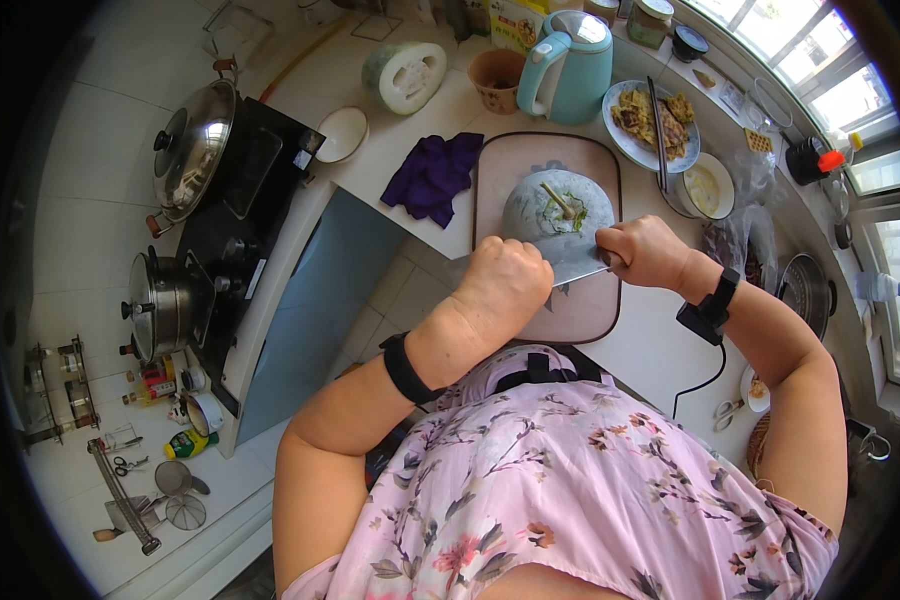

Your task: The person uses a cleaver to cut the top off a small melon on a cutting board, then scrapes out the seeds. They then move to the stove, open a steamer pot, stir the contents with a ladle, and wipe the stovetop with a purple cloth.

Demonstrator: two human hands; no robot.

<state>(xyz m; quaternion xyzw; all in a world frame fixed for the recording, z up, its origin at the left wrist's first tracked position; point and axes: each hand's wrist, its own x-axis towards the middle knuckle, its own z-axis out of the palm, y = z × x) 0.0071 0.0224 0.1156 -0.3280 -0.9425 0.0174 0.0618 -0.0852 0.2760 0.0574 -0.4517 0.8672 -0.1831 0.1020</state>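
Note:
A kitchen cleaver (574, 264) spans the space between my hands, its wide blade against the near side of a waxy grey-green winter melon piece (525, 206). The melon rests on a rounded rectangular cutting board (570, 315), its dry stem facing up. My right hand (649, 251) is closed around the cleaver's handle. At the blade's other end, my left hand (506, 281) is curled in a fist over the metal; its fingertips are hidden. The melon's underside is out of sight.
A dark purple cloth (435, 176) lies left of the board. Behind stand a cut winter melon half (405, 77), a brown pot (495, 79) and a blue electric kettle (570, 67). To the right are a plate of food (634, 112) with chopsticks and a bowl (709, 187).

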